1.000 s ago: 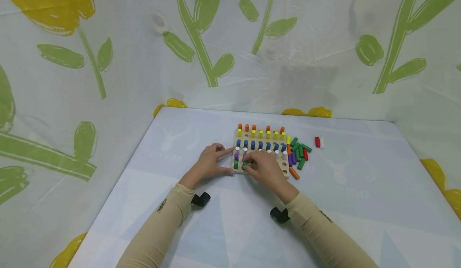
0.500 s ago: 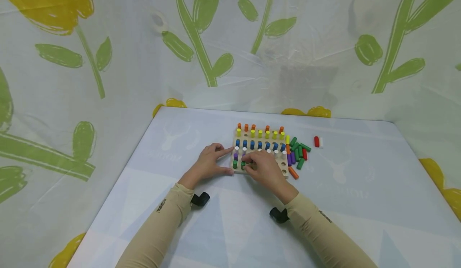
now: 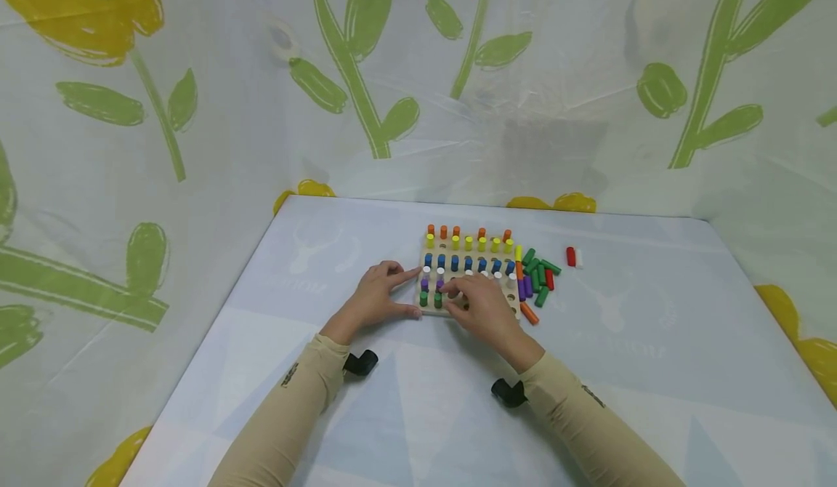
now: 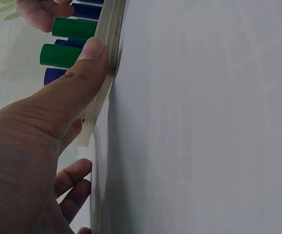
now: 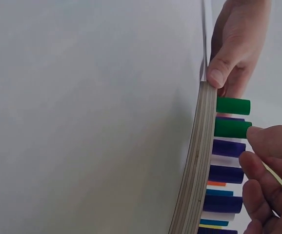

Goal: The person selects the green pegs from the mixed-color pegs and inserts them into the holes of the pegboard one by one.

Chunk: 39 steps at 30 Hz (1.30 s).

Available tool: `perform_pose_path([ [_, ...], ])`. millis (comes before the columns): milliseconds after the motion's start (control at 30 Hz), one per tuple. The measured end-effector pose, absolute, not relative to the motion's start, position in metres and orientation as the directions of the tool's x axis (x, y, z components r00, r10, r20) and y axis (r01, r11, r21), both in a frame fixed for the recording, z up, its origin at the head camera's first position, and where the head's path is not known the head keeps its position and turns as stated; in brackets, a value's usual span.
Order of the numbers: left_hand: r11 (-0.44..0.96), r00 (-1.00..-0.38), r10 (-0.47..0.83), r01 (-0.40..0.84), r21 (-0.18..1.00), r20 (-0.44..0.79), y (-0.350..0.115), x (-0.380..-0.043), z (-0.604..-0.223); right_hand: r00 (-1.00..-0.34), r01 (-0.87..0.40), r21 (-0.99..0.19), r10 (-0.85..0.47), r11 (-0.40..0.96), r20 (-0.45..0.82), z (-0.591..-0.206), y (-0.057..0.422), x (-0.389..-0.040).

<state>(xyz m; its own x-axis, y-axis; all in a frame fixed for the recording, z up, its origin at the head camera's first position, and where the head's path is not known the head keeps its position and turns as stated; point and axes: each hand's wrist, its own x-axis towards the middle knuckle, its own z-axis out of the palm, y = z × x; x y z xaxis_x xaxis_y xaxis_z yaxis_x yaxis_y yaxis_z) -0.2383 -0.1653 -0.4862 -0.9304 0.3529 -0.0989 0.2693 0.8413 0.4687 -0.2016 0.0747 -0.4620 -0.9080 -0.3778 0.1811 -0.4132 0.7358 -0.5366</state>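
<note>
A wooden pegboard point(image 3: 432, 313) carries rows of orange, yellow, blue, white, purple and green pegs. My left hand point(image 3: 379, 294) braces its left side, index finger extended against the edge and thumb on the front-left corner; the left wrist view shows that thumb against the layered edge point(image 4: 109, 41). Two green pegs stand upright in the front row. My right hand point(image 3: 484, 305) is just right of the second green peg point(image 3: 438, 300), thumb and index apart. From the right wrist, the thumb tip overlaps that green peg's end point(image 5: 232, 129). The right hand hides part of the white, purple and green rows.
Loose green, purple and red pegs point(image 3: 549, 279) lie against the board's right side, with an orange peg point(image 3: 529, 313) near the front corner. A red peg point(image 3: 571, 256) and a white peg point(image 3: 578, 258) lie farther right. Patterned cloth point(image 3: 556, 138) hangs behind the table.
The right fingers have come off the second green peg, which now stands upright beside the first. The left hand stays at the board's edge. The head view has shifted slightly.
</note>
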Motion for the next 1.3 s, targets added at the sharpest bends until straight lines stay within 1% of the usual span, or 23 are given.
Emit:
perform_pose_path([
  [400, 0.837, -0.927, 0.364, 0.280, 0.469, -0.096, -0.165, -0.237, -0.483, -0.906, -0.419, -0.515, -0.383, 0.748, 0.181, -0.463, 0.083, -0.199],
  [733, 0.839, -0.928, 0.361, 0.279, 0.468, -0.095, -0.165, -0.239, -0.487, -0.927, -0.370, -0.531, -0.342, 0.762, 0.155, -0.463, 0.094, -0.194],
  [1067, 0.831, -0.924, 0.370, 0.284, 0.479, -0.094, -0.165, -0.238, -0.486, -0.912, -0.410, -0.507, -0.359, 0.758, 0.200, -0.465, 0.103, -0.193],
  [1300, 0.829, -0.926, 0.368, 0.284, 0.482, -0.087, -0.166, -0.239, -0.487, -0.929, -0.368, -0.519, -0.329, 0.772, 0.169, -0.462, 0.108, -0.191],
])
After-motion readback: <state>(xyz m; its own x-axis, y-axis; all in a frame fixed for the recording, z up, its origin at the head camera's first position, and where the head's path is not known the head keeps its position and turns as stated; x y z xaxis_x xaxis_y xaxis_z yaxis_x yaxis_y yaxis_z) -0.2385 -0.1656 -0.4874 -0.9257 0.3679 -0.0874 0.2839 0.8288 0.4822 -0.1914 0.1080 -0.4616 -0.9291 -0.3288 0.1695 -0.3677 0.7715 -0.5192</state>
